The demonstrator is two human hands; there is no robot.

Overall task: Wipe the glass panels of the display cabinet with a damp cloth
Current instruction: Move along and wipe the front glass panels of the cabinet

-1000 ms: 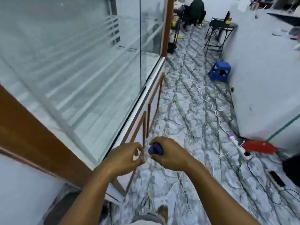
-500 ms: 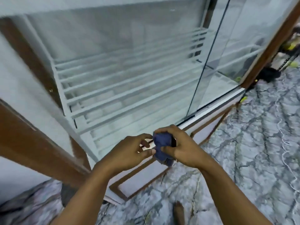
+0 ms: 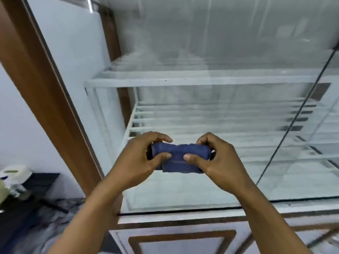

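The person faces the display cabinet head-on, both hands raised in front of its glass panel near the middle of the view. A folded blue cloth spans the gap between them. The left hand pinches the cloth's 9 o'clock end, thumb on the near face and fingers curled over the top, and the right hand grips the 3 o'clock end the same way. The cloth is held in the air, and whether it touches the pane cannot be told. White slatted shelves show through the glass, a brown wooden post frames it at 9 o'clock, and a dark seam at 3 o'clock marks where the next pane begins. This looks like the preparing step, squaring the cloth into a pad, with wiping not yet started. The next move likely calls for settling the pad in one hand, pressing it flat on the glass toward 12 o'clock, and working downward in overlapping strokes.
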